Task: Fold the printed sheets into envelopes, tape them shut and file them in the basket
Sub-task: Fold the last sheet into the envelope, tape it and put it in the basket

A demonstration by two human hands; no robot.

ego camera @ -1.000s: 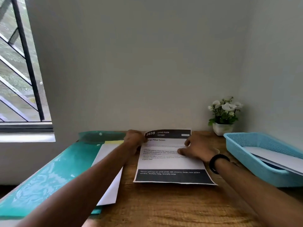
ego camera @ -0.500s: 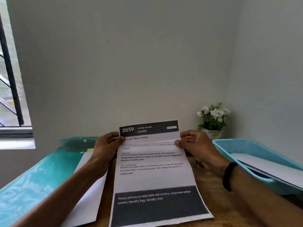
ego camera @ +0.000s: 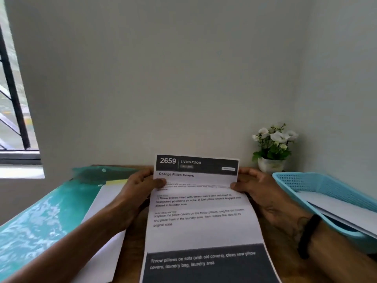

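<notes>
A printed sheet [ego camera: 201, 223] with a dark header reading "2659 Living Room" is held up off the wooden desk [ego camera: 130, 260], tilted toward me. My left hand [ego camera: 140, 190] pinches its upper left edge, thumb on the front. My right hand [ego camera: 257, 188] pinches the upper right edge the same way. A crease runs across the sheet between the two thumbs, and the top strip stands more upright above it. The blue plastic basket [ego camera: 318, 180] sits at the right with white paper [ego camera: 344, 213] inside.
A teal plastic folder [ego camera: 40, 221] lies at the left with white sheets [ego camera: 104, 233] and a yellow slip [ego camera: 116, 182] on it. A small white pot of white flowers [ego camera: 272, 148] stands in the back right corner. A barred window [ego camera: 12, 99] is at the far left.
The sheet lay flat on the desk under both hands one second ago. Both hands have lifted it by its top corners and the top strip now bends at a crease.
</notes>
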